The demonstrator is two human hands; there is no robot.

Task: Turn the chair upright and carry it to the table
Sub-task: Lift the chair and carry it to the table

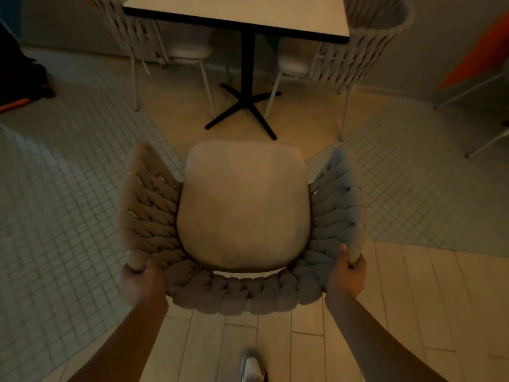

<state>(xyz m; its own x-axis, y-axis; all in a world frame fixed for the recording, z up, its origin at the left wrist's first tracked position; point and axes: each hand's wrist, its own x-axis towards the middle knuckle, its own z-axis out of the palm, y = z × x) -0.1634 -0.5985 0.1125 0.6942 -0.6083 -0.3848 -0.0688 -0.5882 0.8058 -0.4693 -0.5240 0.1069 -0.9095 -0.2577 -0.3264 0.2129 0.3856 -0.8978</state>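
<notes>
The chair (242, 205) is upright below me, with a beige seat cushion and a thick woven rope back and arms. Its seat front faces the table. My left hand (140, 279) grips the rope rim at the back left corner. At the back right corner, my right hand (348, 274) grips the same rim. The table (275, 15) stands ahead at the top of the view, a pale square top with a dark edge on a black cross-foot pedestal (246, 106). Under the seat, the chair's legs are hidden.
Two matching rope chairs stand at the table, one on the left (132, 37) and one on the right (366, 45). My white shoe (252, 368) is on pale floor planks. Small grey tiles cover the floor at both sides. Dark objects (19, 73) lie at far left.
</notes>
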